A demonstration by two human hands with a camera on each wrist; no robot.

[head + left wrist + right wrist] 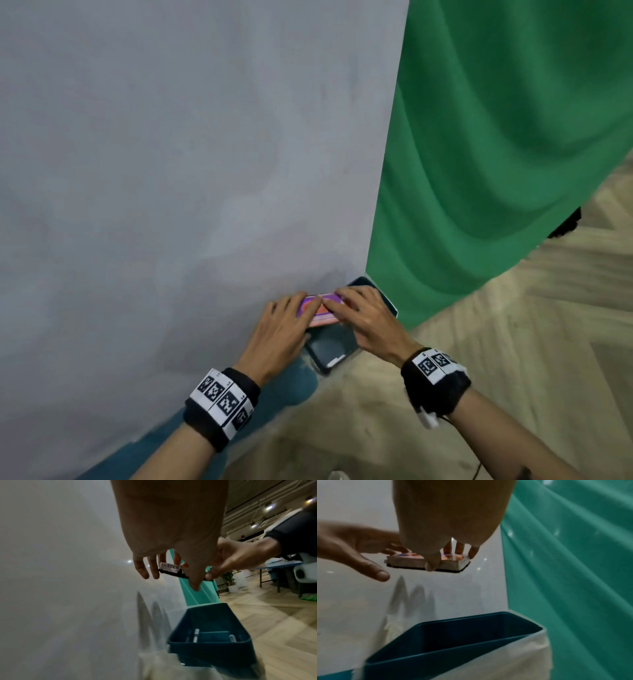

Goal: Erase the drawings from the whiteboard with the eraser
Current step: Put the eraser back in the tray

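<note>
Both hands meet on the eraser (317, 310) at the lower right corner of the whiteboard (171, 171). Right hand (364, 317) grasps it: in the right wrist view the thumb presses the near long side while the fingers (458, 549) curl over the top and the far end, so the block is pinched between them. Left hand (286, 327) lies with its fingers extended across the eraser's top; the left wrist view shows 2 fingers (145, 568) straight and spread just beside the label reading "ERASER", and the thumb (375, 570) hangs free below without closing on anything. That hand touches but does not clamp.

Eraser details: pale body, purple and orange printed top, black felt pad underneath. It is held in the air, close to the board, directly above a dark teal bin (211, 635). Whether the felt touches the board cannot be told.

The bin sits against the board's lower edge; the left wrist view shows several markers (196, 637) lying inside it. Faint grey zigzag smears (409, 595) remain on the board just below the eraser. A green cloth (496, 154) hangs beside the board's right edge. Wood-pattern flooring (513, 342) lies below. Both wrists carry black bands with printed square markers.
</note>
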